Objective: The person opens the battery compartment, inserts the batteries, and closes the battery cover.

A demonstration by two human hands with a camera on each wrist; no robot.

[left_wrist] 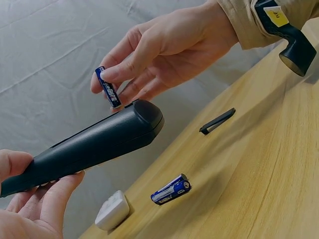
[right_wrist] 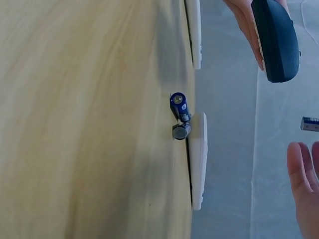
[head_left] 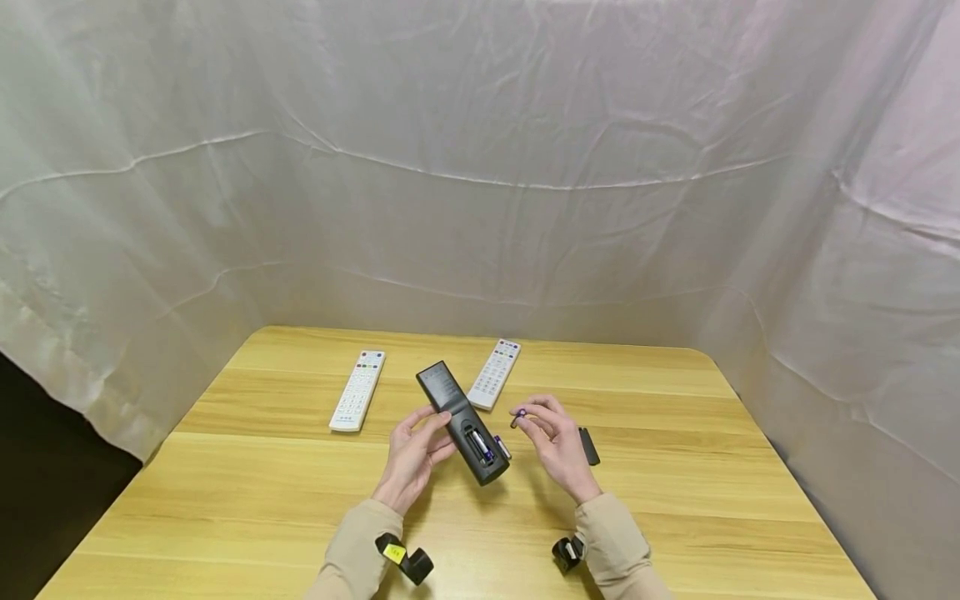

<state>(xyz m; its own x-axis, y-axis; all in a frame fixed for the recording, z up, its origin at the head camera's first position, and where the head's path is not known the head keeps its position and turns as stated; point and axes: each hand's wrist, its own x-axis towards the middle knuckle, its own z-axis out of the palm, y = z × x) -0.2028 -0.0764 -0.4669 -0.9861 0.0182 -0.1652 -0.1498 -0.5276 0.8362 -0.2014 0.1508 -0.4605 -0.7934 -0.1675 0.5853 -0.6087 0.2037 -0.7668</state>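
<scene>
My left hand (head_left: 411, 460) grips a black remote control (head_left: 444, 390), its back turned up and its battery compartment uncovered. One battery (head_left: 480, 444) shows inside that compartment. To the right, my right hand (head_left: 557, 446) pinches a blue battery (left_wrist: 108, 88) between thumb and fingertips, apart from the remote. In the left wrist view this battery is just beyond the remote's near end. Loose blue batteries (right_wrist: 180, 106) lie together on the table, below the raised remote. The black battery cover (head_left: 588, 447) rests on the table beside my right hand.
Two white remote controls lie buttons up on the wooden table (head_left: 225, 475): one at the left (head_left: 358, 392), the other behind the black remote (head_left: 495, 375). Pale cloth (head_left: 480, 233) hangs behind the table and along its sides.
</scene>
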